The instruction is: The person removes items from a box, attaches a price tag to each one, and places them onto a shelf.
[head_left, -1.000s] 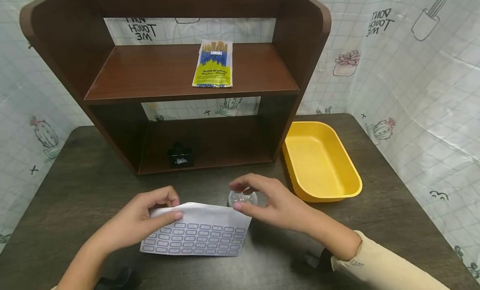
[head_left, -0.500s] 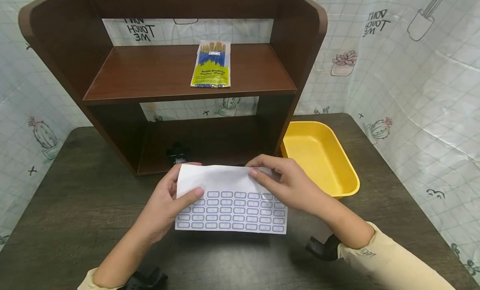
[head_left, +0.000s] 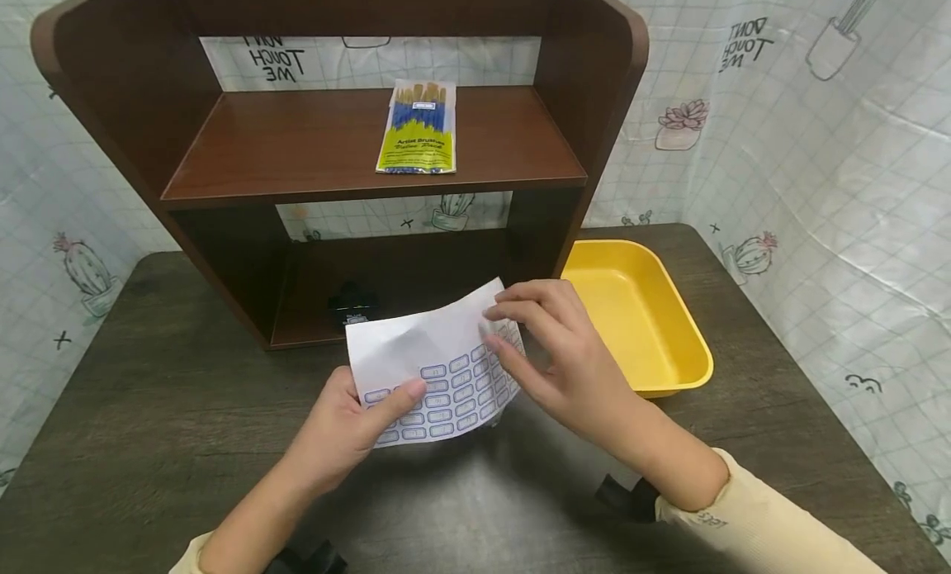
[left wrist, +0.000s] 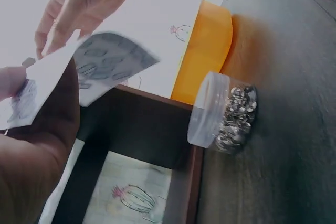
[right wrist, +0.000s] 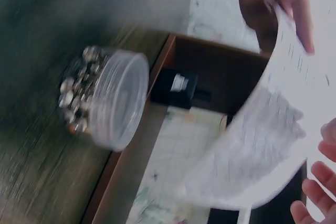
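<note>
A white sheet of printed blue-bordered labels [head_left: 449,392] hangs above the table, its right part curling back. My left hand [head_left: 360,421] grips its lower left edge, thumb on the front and the other fingers hidden behind. My right hand [head_left: 553,343] is at the sheet's right part, fingers bent, thumb and index finger a little apart; whether they pinch a label is unclear. Below the sheet, a clear round jar [left wrist: 223,114] of small shiny metal pieces stands on the table, mostly hidden in the head view.
A dark brown two-tier shelf [head_left: 371,192] stands behind the hands. It bears a pack of artist brushes [head_left: 419,132] above and a small black object [head_left: 352,303] below. A yellow tray [head_left: 702,376] is at the right on the dark table [head_left: 149,442].
Both hands have lifted the sheet off its low place and over the jar. The sheet then bent on the right as my right hand's fingers shifted from its top edge.
</note>
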Motion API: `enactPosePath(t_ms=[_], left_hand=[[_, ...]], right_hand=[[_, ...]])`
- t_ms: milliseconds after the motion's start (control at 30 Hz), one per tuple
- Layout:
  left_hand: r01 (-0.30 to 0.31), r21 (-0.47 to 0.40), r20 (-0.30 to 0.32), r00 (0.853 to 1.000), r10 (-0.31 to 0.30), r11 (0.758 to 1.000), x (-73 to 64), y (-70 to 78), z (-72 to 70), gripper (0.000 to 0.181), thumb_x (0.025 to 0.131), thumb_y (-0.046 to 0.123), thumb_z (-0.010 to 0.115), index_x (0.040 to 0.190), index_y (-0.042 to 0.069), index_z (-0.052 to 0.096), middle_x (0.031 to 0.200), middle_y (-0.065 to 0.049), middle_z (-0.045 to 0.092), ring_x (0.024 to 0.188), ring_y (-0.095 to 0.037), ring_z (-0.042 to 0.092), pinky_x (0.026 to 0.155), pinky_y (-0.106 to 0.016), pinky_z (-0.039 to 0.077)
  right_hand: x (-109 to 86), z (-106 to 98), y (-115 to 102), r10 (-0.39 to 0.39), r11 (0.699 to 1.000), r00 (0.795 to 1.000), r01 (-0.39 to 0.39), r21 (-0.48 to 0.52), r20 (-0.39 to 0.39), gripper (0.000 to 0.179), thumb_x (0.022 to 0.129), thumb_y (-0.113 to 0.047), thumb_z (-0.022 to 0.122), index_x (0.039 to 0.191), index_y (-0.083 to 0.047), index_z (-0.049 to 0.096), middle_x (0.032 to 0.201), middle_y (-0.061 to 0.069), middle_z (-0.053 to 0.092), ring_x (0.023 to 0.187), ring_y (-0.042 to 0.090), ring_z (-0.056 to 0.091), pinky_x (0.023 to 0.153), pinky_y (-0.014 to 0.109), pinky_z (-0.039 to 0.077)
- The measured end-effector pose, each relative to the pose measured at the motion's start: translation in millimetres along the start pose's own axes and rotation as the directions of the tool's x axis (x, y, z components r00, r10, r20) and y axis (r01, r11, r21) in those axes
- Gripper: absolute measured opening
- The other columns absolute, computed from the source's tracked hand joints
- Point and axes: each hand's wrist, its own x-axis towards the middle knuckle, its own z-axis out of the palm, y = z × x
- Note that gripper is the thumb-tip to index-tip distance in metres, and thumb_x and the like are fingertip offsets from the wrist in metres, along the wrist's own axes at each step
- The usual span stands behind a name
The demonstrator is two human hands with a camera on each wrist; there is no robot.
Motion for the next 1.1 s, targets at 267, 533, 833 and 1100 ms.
enactPosePath(t_ms=[267, 533, 833, 1100], left_hand=[[-0.198, 0.066, -0.059, 0.978, 0.202, 0.978, 1.4, 5.8, 13.8, 0.03, 0.101, 0.006, 0.067, 0.126, -0.01, 0.063, 0.113, 0.013, 0.076, 0.103, -0.009, 0.076, 0.088, -0.031, 0.064], [-0.299, 0.139, -0.054, 0.95, 0.308, 0.944, 1.4, 8.8, 18.4, 0.021, 0.099, 0.001, 0.067, 0.119, -0.008, 0.071, 0.11, -0.001, 0.079, 0.098, -0.007, 0.075, 0.086, -0.028, 0.063], [-0.324, 0.154, -0.108, 0.933, 0.342, 0.933, -3.6, 14.0, 21.0, 0.022, 0.104, 0.001, 0.057, 0.121, -0.01, 0.068, 0.11, -0.018, 0.078, 0.099, -0.008, 0.077, 0.084, -0.03, 0.064], [-0.361, 0.139, -0.125, 0.917, 0.378, 0.922, -4.5, 15.5, 22.3, 0.028, 0.109, 0.004, 0.047, 0.118, -0.014, 0.067, 0.103, -0.035, 0.074, 0.092, -0.01, 0.079, 0.074, -0.033, 0.065]], right_hand=[[-3.7, 9.9, -24.6, -0.112, 0.986, 0.994, 0.111, 0.122, -0.001, 0.028, 0.1, -0.026, 0.071, 0.119, -0.006, 0.072, 0.115, 0.008, 0.071, 0.109, 0.02, 0.064, 0.104, 0.016, 0.051], [-1.6, 14.2, -30.3, -0.143, 0.977, 0.987, 0.152, 0.147, -0.069, 0.02, 0.099, -0.02, 0.073, 0.11, -0.004, 0.074, 0.106, 0.007, 0.073, 0.1, 0.019, 0.067, 0.094, 0.019, 0.056], [3.8, 17.6, -31.3, -0.224, 0.972, 0.969, 0.23, 0.04, -0.107, 0.019, 0.09, -0.008, 0.082, 0.105, -0.002, 0.072, 0.101, 0.009, 0.072, 0.094, 0.02, 0.067, 0.089, 0.026, 0.061], [3.7, 17.9, -29.7, -0.294, 0.956, 0.951, 0.292, -0.035, -0.095, 0.029, 0.08, 0.002, 0.087, 0.106, -0.002, 0.073, 0.099, 0.009, 0.072, 0.09, 0.02, 0.067, 0.086, 0.03, 0.063]])
